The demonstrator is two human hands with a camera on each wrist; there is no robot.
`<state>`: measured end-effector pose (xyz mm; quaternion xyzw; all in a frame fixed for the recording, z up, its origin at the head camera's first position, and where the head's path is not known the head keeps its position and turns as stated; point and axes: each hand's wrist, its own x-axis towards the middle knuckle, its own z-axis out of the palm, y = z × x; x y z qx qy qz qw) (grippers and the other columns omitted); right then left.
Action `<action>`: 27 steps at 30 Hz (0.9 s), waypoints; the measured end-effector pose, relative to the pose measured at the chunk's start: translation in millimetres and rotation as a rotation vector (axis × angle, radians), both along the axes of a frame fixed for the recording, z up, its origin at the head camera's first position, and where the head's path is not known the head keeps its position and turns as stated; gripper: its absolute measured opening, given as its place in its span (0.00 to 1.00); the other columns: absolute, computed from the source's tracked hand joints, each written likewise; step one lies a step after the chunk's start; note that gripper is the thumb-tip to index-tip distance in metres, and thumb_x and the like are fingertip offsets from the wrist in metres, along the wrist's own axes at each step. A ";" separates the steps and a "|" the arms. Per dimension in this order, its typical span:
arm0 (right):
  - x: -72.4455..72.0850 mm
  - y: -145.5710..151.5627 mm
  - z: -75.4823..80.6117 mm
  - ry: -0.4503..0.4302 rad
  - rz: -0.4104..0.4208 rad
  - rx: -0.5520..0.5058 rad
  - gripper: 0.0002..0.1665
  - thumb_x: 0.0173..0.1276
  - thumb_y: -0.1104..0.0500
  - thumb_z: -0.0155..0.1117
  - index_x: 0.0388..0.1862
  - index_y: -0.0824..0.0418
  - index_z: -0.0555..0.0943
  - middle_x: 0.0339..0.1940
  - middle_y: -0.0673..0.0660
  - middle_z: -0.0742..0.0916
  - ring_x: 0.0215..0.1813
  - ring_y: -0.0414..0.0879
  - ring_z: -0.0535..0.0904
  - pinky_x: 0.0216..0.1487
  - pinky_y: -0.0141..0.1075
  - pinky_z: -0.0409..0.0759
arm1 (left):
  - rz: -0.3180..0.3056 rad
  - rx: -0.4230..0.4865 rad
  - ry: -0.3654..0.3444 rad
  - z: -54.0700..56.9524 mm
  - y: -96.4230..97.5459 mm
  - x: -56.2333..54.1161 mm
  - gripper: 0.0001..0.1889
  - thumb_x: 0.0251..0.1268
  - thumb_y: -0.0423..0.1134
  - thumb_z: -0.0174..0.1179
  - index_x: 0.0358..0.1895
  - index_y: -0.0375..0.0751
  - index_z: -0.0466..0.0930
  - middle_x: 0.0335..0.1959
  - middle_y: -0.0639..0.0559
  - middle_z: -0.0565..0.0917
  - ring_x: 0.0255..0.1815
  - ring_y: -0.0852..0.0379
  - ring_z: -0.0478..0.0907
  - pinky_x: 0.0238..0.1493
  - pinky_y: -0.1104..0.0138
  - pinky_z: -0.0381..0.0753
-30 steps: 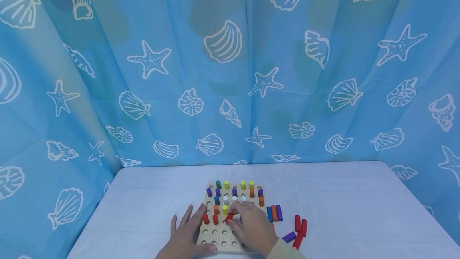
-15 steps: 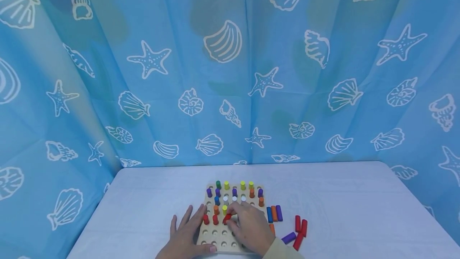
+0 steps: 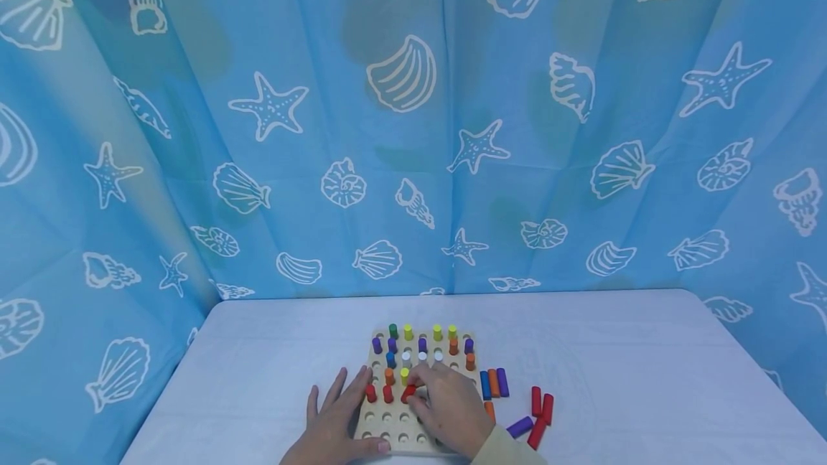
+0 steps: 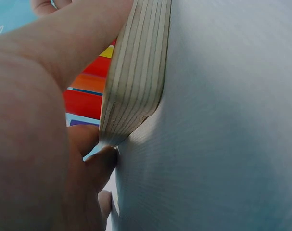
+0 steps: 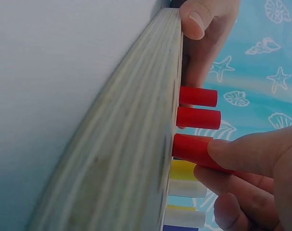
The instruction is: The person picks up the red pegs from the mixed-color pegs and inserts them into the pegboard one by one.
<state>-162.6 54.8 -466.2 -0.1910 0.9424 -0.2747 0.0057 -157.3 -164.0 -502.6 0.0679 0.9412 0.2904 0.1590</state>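
The red peg [image 3: 408, 395] is at the board [image 3: 395, 428], third from the left, in line with two upright red pegs [image 3: 388, 394]. It leans compared with them; I can't tell how far its lower end sits in a hole. The right hand [image 3: 455, 407] has thumb and fingers pinched on its upper part. I'd bring the peg upright, then press straight down, gently, since a slanted push might jam it.

A yellow peg [image 3: 404, 377] stands just behind those fingers, so a small motion seems wisest. The left hand [image 3: 332, 424] lies along the board's left edge, fingers spread apart, thumb at the near corner, which ought to stop any sliding. White pegs [image 3: 405, 359] stand farther back; withdrawing upward and toward the person looks safer than sweeping away.

Loose pegs [image 3: 494, 383] lie just beside the board's right edge, so the arm should lift over them rather than drag across. Past them the tabletop [image 3: 633, 379] runs broadly rightward, with the curtain [image 3: 388, 185] behind it.
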 end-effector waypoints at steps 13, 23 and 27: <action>-1.4 -1.4 -0.4 0.040 0.023 0.015 0.10 0.66 0.52 0.73 0.45 0.51 0.85 0.37 0.46 0.87 0.36 0.36 0.80 0.43 0.41 0.86 | 0.002 -0.011 0.009 -2.2 0.6 -0.8 0.64 0.39 0.74 0.70 0.80 0.45 0.56 0.79 0.43 0.61 0.81 0.33 0.41 0.70 0.29 0.24; -4.1 -5.6 -4.5 0.039 0.038 0.043 0.10 0.66 0.52 0.72 0.46 0.50 0.86 0.43 0.47 0.88 0.47 0.44 0.84 0.51 0.48 0.85 | 0.009 -0.007 -0.005 -3.0 1.1 -1.3 0.64 0.40 0.74 0.71 0.80 0.45 0.55 0.79 0.43 0.60 0.81 0.33 0.40 0.69 0.29 0.22; -3.6 -6.7 -4.2 0.023 0.027 0.039 0.11 0.66 0.53 0.73 0.46 0.51 0.86 0.44 0.49 0.89 0.46 0.44 0.84 0.52 0.49 0.85 | 0.006 0.003 -0.005 -3.4 0.3 -1.6 0.64 0.40 0.74 0.71 0.80 0.44 0.55 0.79 0.42 0.60 0.81 0.32 0.40 0.69 0.30 0.21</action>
